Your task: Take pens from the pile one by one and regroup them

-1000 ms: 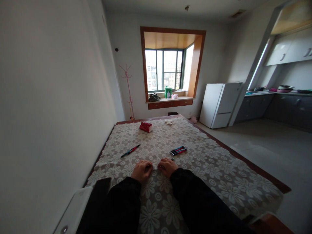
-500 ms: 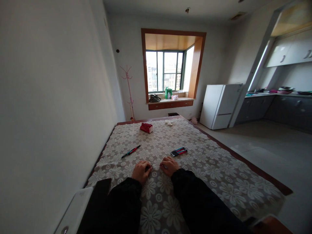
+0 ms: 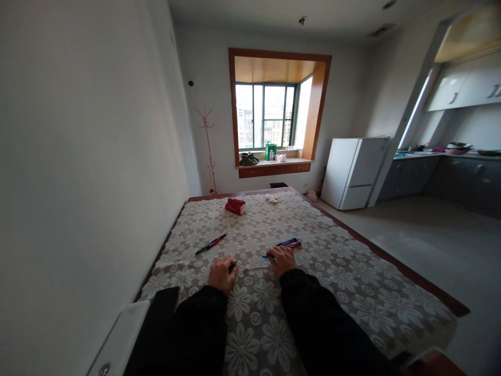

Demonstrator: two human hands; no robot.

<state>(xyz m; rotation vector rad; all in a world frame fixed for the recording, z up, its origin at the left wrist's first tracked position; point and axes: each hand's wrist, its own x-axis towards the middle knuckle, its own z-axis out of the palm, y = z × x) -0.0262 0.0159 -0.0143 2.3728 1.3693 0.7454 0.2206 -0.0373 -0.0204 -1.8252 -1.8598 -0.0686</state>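
Observation:
My right hand (image 3: 282, 260) is closed on a blue pen (image 3: 266, 256), whose end pokes out to the left of the fingers. Just beyond that hand lies a small group of blue and red pens (image 3: 294, 243), partly covered by it. My left hand (image 3: 223, 275) is closed too, low over the cloth, with a small dark thing (image 3: 232, 268) showing between thumb and fingers; its kind cannot be made out. Past the left hand, blue and red pens with dark ends (image 3: 210, 244) lie slantwise on the flowered tablecloth (image 3: 254, 300).
A red tissue pack (image 3: 235, 206) and a small white item (image 3: 271, 199) lie toward the table's far end. The wall (image 3: 97, 156) runs close along the left side. A white chair back (image 3: 121, 334) stands at lower left; a fridge (image 3: 348, 172) is beyond the table.
My right hand has moved right and away from me to the pen group, and a blue pen now shows in its fingers. My left hand has shifted slightly left, farther from the right.

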